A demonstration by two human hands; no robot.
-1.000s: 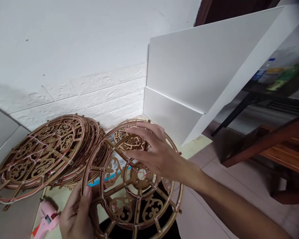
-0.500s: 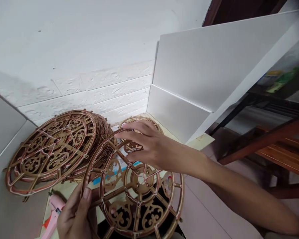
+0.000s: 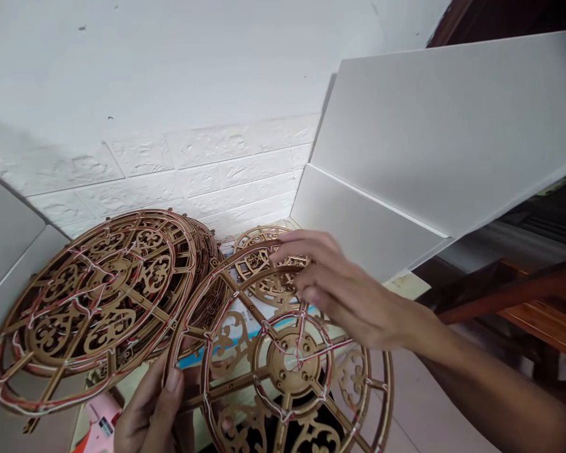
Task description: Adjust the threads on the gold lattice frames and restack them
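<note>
A round gold-coloured openwork frame (image 3: 287, 408), with scrollwork panels and red and white wires along its rings and spokes, is tilted up before me. My left hand (image 3: 153, 402) grips its left edge, thumb on top. Over the far right part of the rim, my right hand (image 3: 339, 283) hovers or touches lightly, its fingers stretched out and slightly bent; contact with the rim or wires cannot be made out. To the left leans a stack of similar wired frames (image 3: 106, 277). Smaller gold openwork pieces (image 3: 259, 239) lie behind my right fingers.
A pink glue gun (image 3: 101, 421) lies beneath the stack's front edge. White brick-pattern wall panels (image 3: 202, 179) close off the back, and grey boards (image 3: 382, 201) stand on the right. Beyond them is a reddish wooden stool or bench (image 3: 542, 302).
My right hand has moved rightward along the frame, its fingers closer together. The frame, still in my left hand, appears further right and lower as the view has shifted.
</note>
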